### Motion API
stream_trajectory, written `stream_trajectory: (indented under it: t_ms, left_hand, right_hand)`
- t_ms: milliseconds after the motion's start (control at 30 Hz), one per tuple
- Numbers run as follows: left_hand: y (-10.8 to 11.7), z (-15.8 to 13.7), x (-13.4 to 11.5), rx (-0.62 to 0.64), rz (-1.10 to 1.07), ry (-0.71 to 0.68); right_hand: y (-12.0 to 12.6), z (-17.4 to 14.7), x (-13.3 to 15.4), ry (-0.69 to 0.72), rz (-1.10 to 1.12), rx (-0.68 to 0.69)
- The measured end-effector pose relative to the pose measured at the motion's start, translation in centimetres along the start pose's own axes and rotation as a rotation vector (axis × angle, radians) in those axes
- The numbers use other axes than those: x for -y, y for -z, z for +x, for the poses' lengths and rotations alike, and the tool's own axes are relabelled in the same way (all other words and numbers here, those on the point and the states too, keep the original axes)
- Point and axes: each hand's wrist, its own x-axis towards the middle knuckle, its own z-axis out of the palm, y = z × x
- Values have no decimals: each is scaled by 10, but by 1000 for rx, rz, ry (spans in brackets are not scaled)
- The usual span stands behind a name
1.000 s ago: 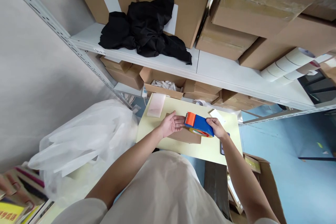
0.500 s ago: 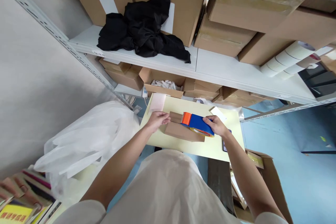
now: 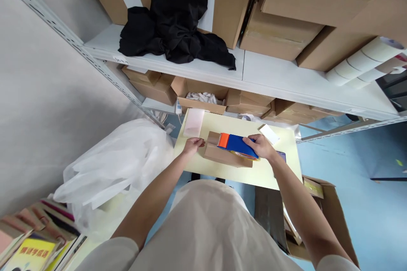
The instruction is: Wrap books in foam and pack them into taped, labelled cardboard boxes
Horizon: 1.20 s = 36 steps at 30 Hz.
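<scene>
A small brown cardboard box (image 3: 227, 155) lies on the pale yellow table in front of me. My right hand (image 3: 261, 147) is wrapped round the blue body of a tape dispenser (image 3: 239, 144) with an orange front end. The dispenser is over the top of the box and covers part of it, its orange end pointing left. Just off the box's left end is my left hand (image 3: 193, 145), fingers pinched together. Whatever lies between those fingertips is too small to make out.
On the yellow table (image 3: 190, 164) are a pale pink pad (image 3: 193, 122), a small white box (image 3: 269, 134) and a phone (image 3: 281, 156). White plastic wrap (image 3: 114, 161) bulges at left above books (image 3: 33, 252). Behind, a shelf (image 3: 280, 87) carries cartons, black cloth (image 3: 181, 25) and tape rolls (image 3: 365, 61).
The dispenser is tilted a little differently over the box, and my right hand's grip on it shows more from above. My left hand stays pinched by the box's left end. The view has shifted slightly.
</scene>
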Motion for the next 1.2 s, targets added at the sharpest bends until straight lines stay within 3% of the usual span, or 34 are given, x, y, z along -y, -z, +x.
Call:
stream_trajectory:
  t_ms: [233, 400, 467, 500, 567, 667, 800, 967, 1067, 1200]
  left_hand:
    - [-22, 10, 26, -36, 61, -41]
    - [-3, 0, 24, 43, 146, -84]
    - [8, -7, 8, 124, 267, -207]
    - [12, -10, -2, 263, 496, -383]
    - [11, -13, -23, 415, 950, -705]
    - [-6, -12, -47, 527, 1311, -900]
    - [-27, -9, -53, 520, 1470, -887]
    - [-32, -13, -54, 483, 1549, -850]
    - [-34, -15, -58, 494, 1583, -828]
    - [-37, -16, -61, 487, 1629, -802]
  right_hand:
    - [1, -2, 0, -34, -37, 6]
    - [-1, -2, 1, -29, -40, 9]
    - [-1, -1, 1, -22, -32, 20]
    - [-1, -1, 0, -17, -26, 26]
    - [-1, 0, 0, -7, -12, 41]
    - [1, 0, 1, -7, -8, 55]
    - [4, -1, 4, -30, -51, 67]
    - [20, -4, -1, -88, -147, 95]
    - [41, -11, -20, -154, -149, 146]
    - [76, -30, -68, -243, -140, 193]
